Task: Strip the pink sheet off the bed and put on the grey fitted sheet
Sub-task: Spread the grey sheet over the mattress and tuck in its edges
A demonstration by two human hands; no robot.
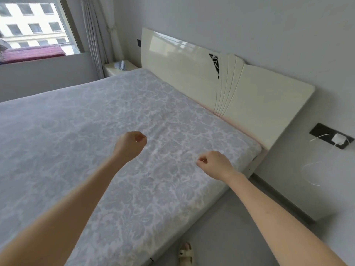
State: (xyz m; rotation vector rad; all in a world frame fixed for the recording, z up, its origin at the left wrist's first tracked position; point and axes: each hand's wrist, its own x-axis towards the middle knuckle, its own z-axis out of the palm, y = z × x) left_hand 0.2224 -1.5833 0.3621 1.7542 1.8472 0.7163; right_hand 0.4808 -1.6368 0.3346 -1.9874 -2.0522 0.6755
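A grey sheet (96, 131) with a pale floral pattern covers the whole bed, lying smooth over the top and down the near side and the right corner. A thin pink strip (249, 132) shows where the mattress meets the headboard. My left hand (132, 144) is held out over the middle of the bed, its fingers curled into a fist with nothing in it. My right hand (214, 164) hovers closer to the near right corner, fingers curled in too, holding no cloth that I can see.
A glossy cream headboard (192, 73) stands against the wall. A bedside shelf (120, 67) holds a pale blue item. A window (32, 25) and curtain (96, 35) are far left. A wall socket with a charger (338, 139) and white cable is right. My sandalled foot (185, 253) stands on the grey floor.
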